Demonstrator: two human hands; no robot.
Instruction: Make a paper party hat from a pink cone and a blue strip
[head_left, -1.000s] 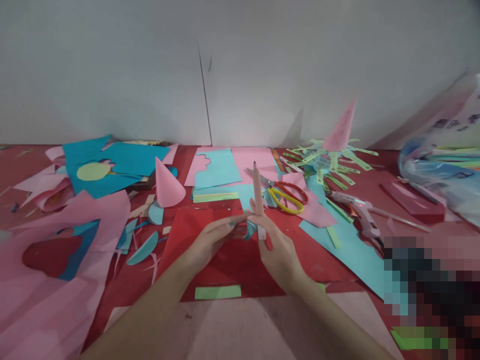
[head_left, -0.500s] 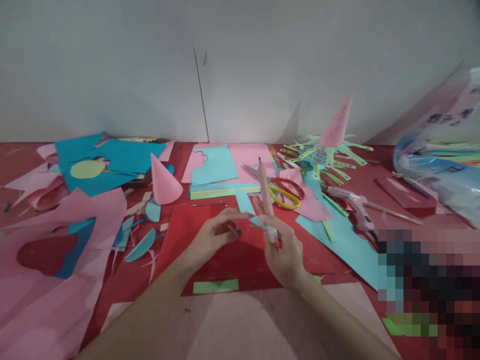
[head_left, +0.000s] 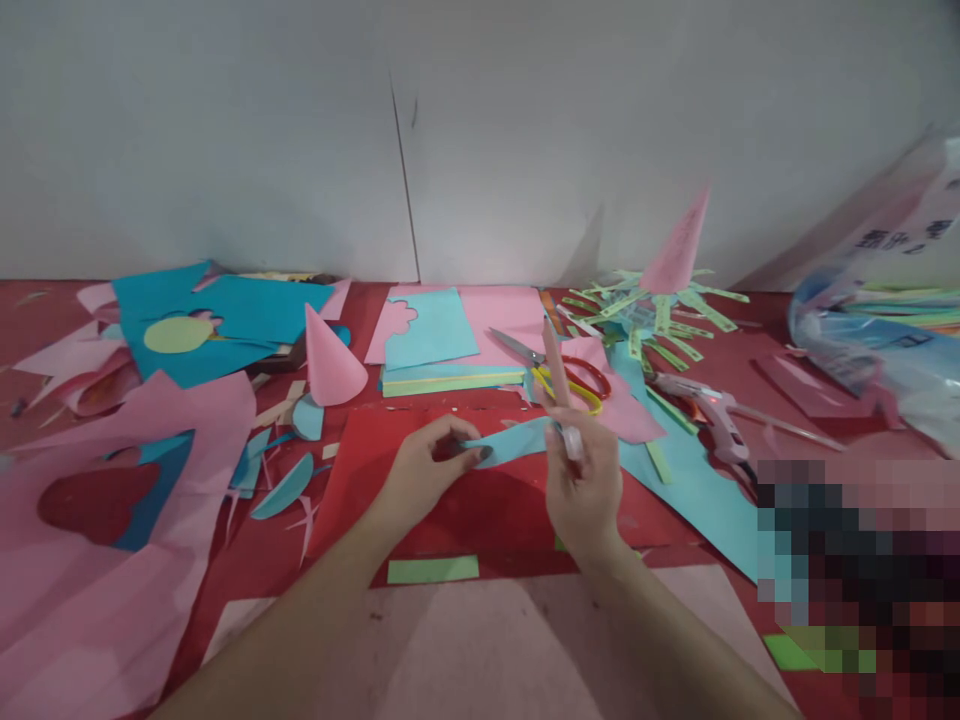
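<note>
Dim greyish light, faint shadows on the wall [head_left: 225, 140], plastic bag [head_left: 919, 345] blurred, lower right corner pixelated

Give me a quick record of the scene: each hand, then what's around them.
left hand: pinches one end of a blue paper strip
right hand: grips a pink pen-like tool; strip's other end meets it
beneath: red sheet
beyond: scissors, partly behind tool
left: pink cone, upright
right: glue gun

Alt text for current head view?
Left hand and right hand hold a light-blue paper strip between them, the right also gripping a pen-like tool, above a red sheet. Beyond lie scissors; a pink cone stands left.
</note>
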